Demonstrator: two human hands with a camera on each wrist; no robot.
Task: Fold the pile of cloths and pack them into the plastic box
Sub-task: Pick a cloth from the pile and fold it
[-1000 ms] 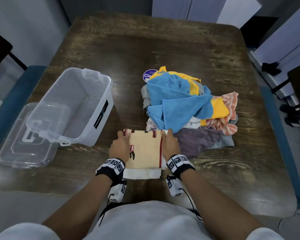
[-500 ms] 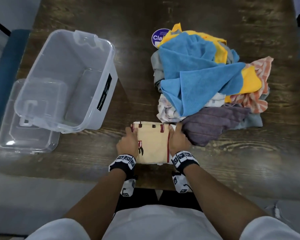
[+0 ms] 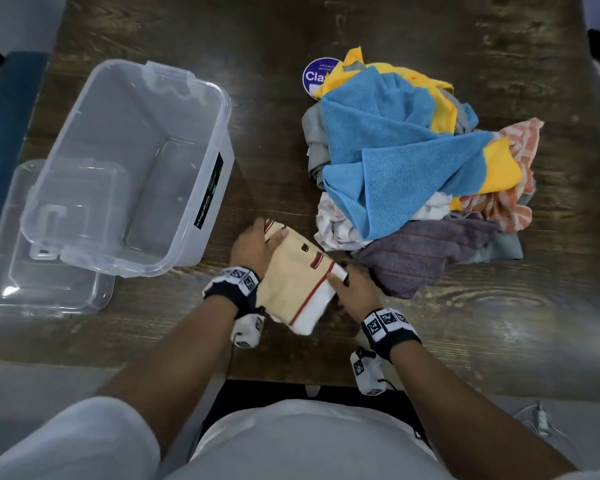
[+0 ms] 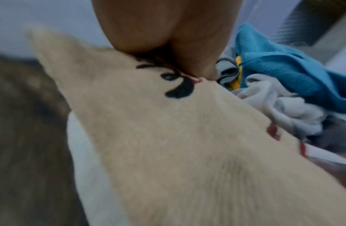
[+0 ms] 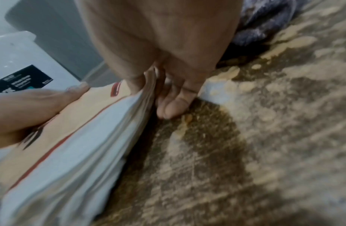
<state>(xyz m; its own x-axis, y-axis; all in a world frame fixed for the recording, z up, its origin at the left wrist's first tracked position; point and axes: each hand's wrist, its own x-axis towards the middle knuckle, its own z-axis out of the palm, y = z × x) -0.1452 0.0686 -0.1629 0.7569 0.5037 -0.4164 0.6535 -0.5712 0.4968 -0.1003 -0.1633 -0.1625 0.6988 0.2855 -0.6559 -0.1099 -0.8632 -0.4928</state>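
Cream terry with red stripes: the folded cream cloth (image 3: 298, 289) is sitting tilted in both hands at the near side of the wooden surface (image 3: 499, 323), between the plastic box (image 3: 222, 109) and the pile of cloths (image 3: 406, 157). The left hand (image 3: 252, 249) is gripping its far corner, thumb lying on top. The right hand (image 3: 355, 292) is pinching the white edge, thumb over it and fingers (image 5: 172, 107) tucking underneath. Whether the cloth is hanging fully clear of the wood, can't tell.

The box is standing open left of the hands, and nothing is showing through its clear walls. Its lid (image 3: 49, 296) is lying partly under it on the far left. The pile (blue, yellow, orange-striped, grey, purple) is lying crumpled and unfolded on the right, partly covering a round purple sticker (image 3: 314, 76).

Judging progress as very early: one cloth is folded but not packed yet, and the whole pile is waiting. Likely next step is carrying this one left into the box.
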